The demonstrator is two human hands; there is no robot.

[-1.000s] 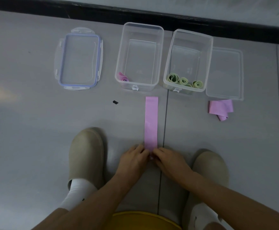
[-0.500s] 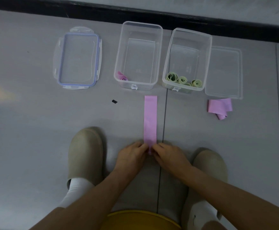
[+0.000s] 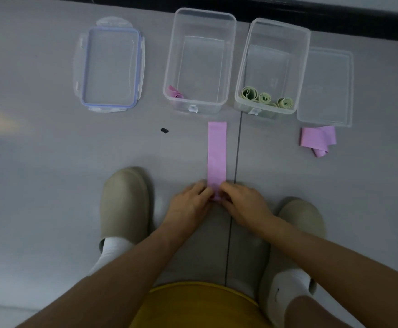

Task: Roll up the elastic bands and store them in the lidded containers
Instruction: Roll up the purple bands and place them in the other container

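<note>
A pink elastic band [image 3: 216,153] lies flat on the grey floor, running away from me. My left hand [image 3: 189,205] and my right hand [image 3: 245,204] pinch its near end, where a small roll shows between the fingertips. Beyond it stand two clear containers: the left container [image 3: 169,67] holds one pink roll [image 3: 175,93], the right container [image 3: 241,74] holds three green rolls [image 3: 265,98]. A second pink band [image 3: 317,139] lies crumpled at the right.
A blue-rimmed lid [image 3: 111,67] lies left of the containers and a clear lid [image 3: 326,86] lies right of them. A small black scrap [image 3: 164,130] sits on the floor. My beige slippers, the left slipper [image 3: 124,202] and the right slipper [image 3: 304,216], flank my hands. A dark baseboard [image 3: 335,17] runs behind.
Both hands have crept forward along the pink band, rolling its near end, so the flat part is shorter.
</note>
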